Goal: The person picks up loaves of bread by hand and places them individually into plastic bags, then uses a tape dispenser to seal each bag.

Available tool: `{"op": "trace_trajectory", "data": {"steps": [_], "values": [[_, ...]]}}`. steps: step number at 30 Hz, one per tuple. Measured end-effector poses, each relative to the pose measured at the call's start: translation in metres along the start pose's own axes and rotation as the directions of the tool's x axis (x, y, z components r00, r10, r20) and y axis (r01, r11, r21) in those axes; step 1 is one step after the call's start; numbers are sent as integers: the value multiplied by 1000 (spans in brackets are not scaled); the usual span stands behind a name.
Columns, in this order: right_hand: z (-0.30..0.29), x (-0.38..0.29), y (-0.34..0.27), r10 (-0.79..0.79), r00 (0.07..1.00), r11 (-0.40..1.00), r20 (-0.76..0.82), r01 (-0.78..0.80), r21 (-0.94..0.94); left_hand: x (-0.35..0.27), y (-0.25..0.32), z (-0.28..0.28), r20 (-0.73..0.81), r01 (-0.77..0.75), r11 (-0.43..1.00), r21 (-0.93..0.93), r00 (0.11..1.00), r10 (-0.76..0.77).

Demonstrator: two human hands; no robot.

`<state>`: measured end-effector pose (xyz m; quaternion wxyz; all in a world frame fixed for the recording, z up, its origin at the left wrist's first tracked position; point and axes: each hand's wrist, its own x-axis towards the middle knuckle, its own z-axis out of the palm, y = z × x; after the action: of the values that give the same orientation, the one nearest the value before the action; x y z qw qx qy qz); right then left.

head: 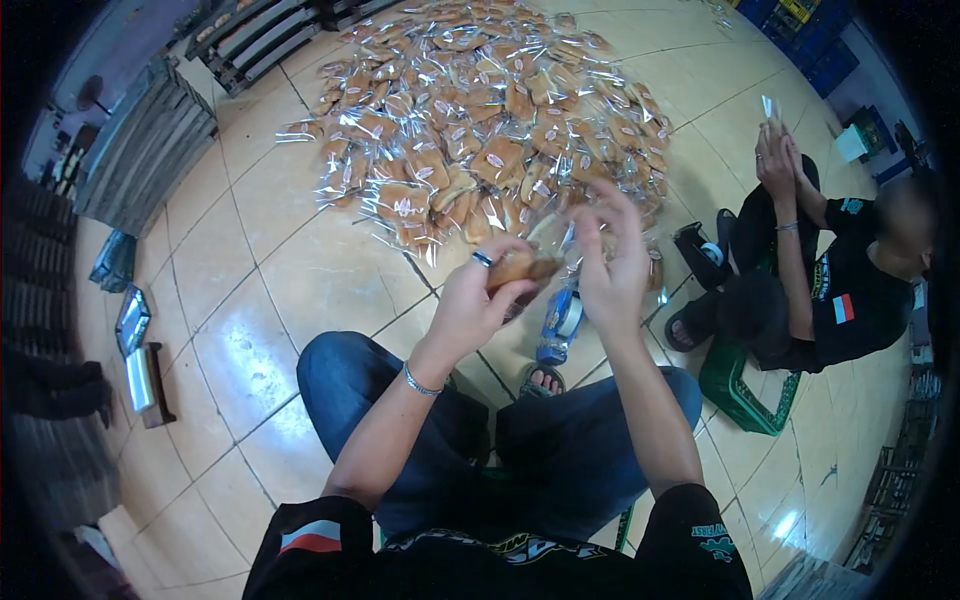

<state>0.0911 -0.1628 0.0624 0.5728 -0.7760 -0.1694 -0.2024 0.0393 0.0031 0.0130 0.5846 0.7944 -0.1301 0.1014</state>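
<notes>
My left hand (480, 296) grips a bread roll in a clear plastic bag (517, 270), thumb on the near side and fingers over the top. The loose end of the bag points toward my right hand (611, 262), which is raised beside it and blurred. Whether its fingertips pinch the film cannot be made out. Below the hands, a blue tape dispenser (553, 330) with a roll of tape stands on the floor near my foot. Just beyond them spreads a large heap of bagged bread (480, 127), many bags bearing a printed label.
To the right a co-worker (862, 277) sits with both hands raised together, near a black tape dispenser (701, 251) and a green plastic crate (750, 386). Stacked trays (146, 150) stand at left. Plastic packs (133, 319) lie on the tiled floor (225, 330).
</notes>
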Motion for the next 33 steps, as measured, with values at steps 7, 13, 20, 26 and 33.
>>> {"op": "trace_trajectory", "data": {"steps": [7,13,20,26,33], "values": [[25,-23,14,229,966,905,118,-256,341,8,12,-10,-204,87,710,-699,927,-315],[31,-23,17,106,971,942,214,-167,290,7,18,-14,-225,30,629,-777,920,-322],[20,-17,19,171,926,847,338,-313,429,-1,10,-13,-161,32,628,-778,955,-248],[18,-16,16,198,923,873,330,-319,369,0,4,-14,-218,-5,731,-683,956,-197],[14,-12,10,95,947,967,306,-161,197,0,7,-8,-248,-90,625,-775,953,-171]]}}
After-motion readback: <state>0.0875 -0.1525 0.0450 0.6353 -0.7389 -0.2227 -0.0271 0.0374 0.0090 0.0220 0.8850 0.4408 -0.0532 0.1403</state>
